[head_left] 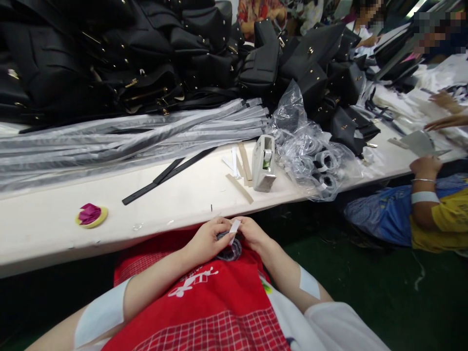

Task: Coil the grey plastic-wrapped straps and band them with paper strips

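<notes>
Close to the table's front edge, above the red apron [215, 292], both hands are closed around a rolled-up grey strap [231, 252]. My left hand [206, 240] grips the roll from its left side. My right hand [252, 233] presses its fingers against the roll's upper right. A short white strip [234, 231] lies across the roll between the fingertips; how firmly it is attached I cannot tell. On the table beyond stands a tape dispenser [263, 165], with several beige strips [241, 187] beside it.
Long grey straps [146, 134] lie along the table, with piled black bags [146, 53] behind. To the right sits a clear plastic bag of rolled straps [310, 161]. Black straps [164, 176] and a yellow dish with purple cloth [91, 215] lie leftward. A co-worker's arm [426, 180] is at far right.
</notes>
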`<state>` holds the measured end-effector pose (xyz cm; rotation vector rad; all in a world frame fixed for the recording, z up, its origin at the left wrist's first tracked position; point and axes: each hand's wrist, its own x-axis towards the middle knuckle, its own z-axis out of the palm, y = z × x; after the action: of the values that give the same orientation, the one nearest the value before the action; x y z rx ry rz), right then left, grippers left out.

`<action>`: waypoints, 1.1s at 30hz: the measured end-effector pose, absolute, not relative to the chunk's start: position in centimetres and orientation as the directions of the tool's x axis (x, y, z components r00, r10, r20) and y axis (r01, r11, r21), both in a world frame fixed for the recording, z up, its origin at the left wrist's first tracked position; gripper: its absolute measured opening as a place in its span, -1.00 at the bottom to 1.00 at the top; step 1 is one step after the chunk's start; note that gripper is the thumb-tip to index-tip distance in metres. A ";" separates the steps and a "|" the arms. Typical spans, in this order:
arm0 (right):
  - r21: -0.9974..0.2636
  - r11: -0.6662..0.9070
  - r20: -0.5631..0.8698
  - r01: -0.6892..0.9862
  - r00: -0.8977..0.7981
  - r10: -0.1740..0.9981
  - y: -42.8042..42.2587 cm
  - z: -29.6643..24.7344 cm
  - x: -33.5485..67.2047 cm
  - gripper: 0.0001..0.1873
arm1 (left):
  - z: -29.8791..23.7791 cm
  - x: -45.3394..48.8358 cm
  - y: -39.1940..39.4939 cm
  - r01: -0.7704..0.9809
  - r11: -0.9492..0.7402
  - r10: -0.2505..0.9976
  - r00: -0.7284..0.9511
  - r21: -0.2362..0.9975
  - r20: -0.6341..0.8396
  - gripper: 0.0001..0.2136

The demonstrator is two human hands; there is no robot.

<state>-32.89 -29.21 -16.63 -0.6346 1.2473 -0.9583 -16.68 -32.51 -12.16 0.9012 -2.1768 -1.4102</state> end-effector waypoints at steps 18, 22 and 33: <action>-0.933 0.331 -0.316 0.141 0.119 -0.941 -29.0 -14.9 -35.2 -0.69 | -12.8 -17.1 -32.2 -0.388 0.140 -0.824 -0.555 0.911 -0.110 -0.86; -0.892 0.430 -0.409 0.138 0.157 -0.899 -29.4 -15.2 -35.1 -0.69 | -13.1 -16.9 -31.8 -0.386 0.151 -0.832 -0.547 0.910 -0.094 -0.76; -0.782 -0.262 0.149 -0.565 0.239 -0.960 -27.1 -11.5 -34.3 -0.79 | -11.8 -15.7 -33.9 -0.267 -0.464 -0.459 -0.743 0.845 -0.487 -0.65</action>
<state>-34.33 -27.13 -11.53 -1.9219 1.3913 -0.8564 -15.68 -33.92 -11.81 1.0676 -1.5541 -2.3567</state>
